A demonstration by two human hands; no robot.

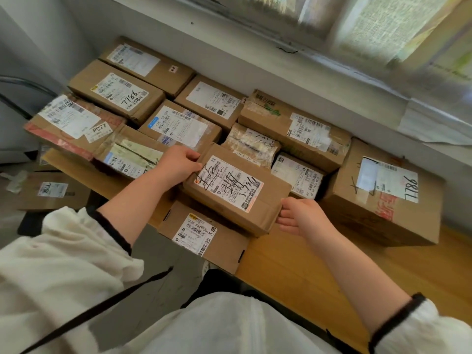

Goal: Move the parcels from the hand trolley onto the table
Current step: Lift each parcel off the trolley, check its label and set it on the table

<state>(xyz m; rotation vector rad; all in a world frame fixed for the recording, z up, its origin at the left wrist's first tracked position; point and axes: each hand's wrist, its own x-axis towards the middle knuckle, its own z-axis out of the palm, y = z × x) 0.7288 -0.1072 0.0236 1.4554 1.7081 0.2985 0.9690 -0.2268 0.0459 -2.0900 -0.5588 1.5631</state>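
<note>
A brown cardboard parcel (235,192) with a scribbled white label lies tilted on top of a flat box (204,236) at the front edge of the wooden table (306,272). My left hand (176,167) grips its far left corner, fingers curled over the edge. My right hand (301,218) holds its near right end, fingers tucked against the side. Several other parcels cover the table behind it. The hand trolley is out of sight.
A large box marked 7786 (383,198) stands at the right on the table. A wall and window sill (332,72) run behind the parcels. One parcel (51,192) lies on the floor at the left, beside a dark chair frame (23,85).
</note>
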